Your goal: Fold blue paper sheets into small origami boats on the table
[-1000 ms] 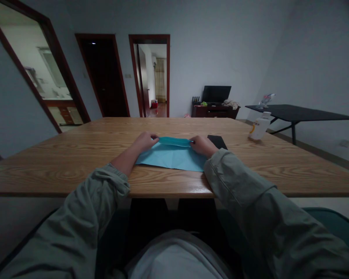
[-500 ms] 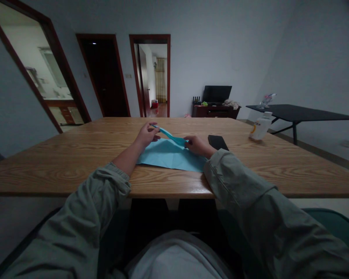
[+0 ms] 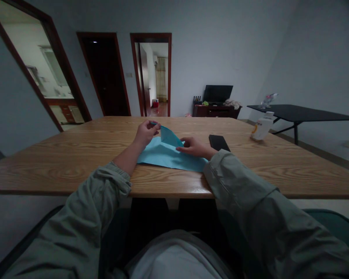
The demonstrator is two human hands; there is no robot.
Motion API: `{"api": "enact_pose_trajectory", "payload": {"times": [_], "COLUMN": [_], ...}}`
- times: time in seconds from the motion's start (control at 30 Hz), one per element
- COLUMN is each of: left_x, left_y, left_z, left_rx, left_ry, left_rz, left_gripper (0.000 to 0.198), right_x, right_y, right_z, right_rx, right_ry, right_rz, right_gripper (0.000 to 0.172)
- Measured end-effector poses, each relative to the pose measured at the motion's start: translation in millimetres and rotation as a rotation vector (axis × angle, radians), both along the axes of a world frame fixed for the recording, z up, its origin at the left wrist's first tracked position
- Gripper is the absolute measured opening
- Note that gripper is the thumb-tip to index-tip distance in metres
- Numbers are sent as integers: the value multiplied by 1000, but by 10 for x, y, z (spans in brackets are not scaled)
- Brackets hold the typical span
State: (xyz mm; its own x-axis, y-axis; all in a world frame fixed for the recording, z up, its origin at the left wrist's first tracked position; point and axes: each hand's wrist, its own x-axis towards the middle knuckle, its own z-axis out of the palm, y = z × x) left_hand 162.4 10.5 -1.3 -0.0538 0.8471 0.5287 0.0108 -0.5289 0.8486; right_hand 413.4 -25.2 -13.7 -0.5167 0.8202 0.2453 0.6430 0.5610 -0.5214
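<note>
A light blue sheet of paper (image 3: 165,155) lies on the wooden table (image 3: 75,155) in front of me. My left hand (image 3: 145,133) pinches the sheet's far left corner and holds it lifted off the table as a raised flap. My right hand (image 3: 193,147) lies on the right part of the sheet, fingers stretched toward the base of the flap and pressing the paper down.
A black phone (image 3: 219,142) lies on the table just right of my right hand. A white bottle (image 3: 261,126) stands farther right near the table's edge. A black side table (image 3: 302,114) is beyond it, and doorways open in the far wall.
My left hand has lifted the paper's far edge up and back toward me, raising a flap. My right hand has let go of the edge and moved left, flat onto the sheet.
</note>
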Motion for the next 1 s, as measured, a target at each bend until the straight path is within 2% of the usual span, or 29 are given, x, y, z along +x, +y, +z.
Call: {"api": "enact_pose_trajectory", "payload": {"times": [0.1,0.2,0.43,0.57,0.77,1.0], "left_x": [-21,-59,-190,-256,-271,-201], "left_y": [-38,-65,-32,-9,24,6], "left_z": [29,53,50,37,13,-31], "left_rx": [-40,-48,-62,-66,-138,-247], "left_ry": [3,2,1,21,-21,-94], "left_rz": [-23,-19,77,110,50,-141], "left_gripper": [34,29,26,28,27,27], "right_x": [34,88,206,237,236,243], "right_y": [47,106,164,166,148,170], "right_z": [-21,-25,19,33,54,26], "right_rx": [69,111,-42,-90,-137,-196], "right_ry": [-30,29,401,498,569,620], "right_rz": [-21,-47,-124,-175,-174,-164], "right_gripper": [34,27,37,40,41,38]}}
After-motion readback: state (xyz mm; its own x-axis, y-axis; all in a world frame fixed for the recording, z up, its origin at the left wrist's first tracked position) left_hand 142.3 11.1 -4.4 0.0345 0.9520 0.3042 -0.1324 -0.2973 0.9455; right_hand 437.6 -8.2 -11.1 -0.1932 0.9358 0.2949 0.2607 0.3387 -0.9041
